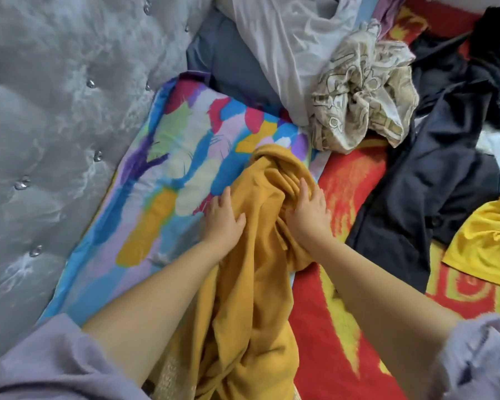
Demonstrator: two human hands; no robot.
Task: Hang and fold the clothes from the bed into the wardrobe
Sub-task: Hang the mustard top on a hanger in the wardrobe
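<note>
Task progress: early, by judgement; no wardrobe or hanger is showing, and several garments are still lying loose on the bed.
Item in hand: a mustard garment [251,255] is trailing from under both hands back toward the person, bunched and not yet folded.
Left hand [223,219]: lying on the garment's left edge, fingers spread and nearly straight, thumb pressing into the cloth; it is flattening rather than pinching.
Right hand [308,212]: resting on the bunched folds at the garment's right, fingers slightly curled into them; whether cloth is actually being gripped cannot be told.
Under the left hand: a multicoloured pillow [168,174] is lying against the grey tufted headboard [55,125].
Right of the right hand: a red and yellow blanket [350,192] is covering the bed.
Remaining, beyond the right hand: a dark jacket [433,180], a yellow garment [485,243], a crumpled beige patterned cloth [361,96].
Farthest: a pale grey garment [286,39] is waiting above the hands.
</note>
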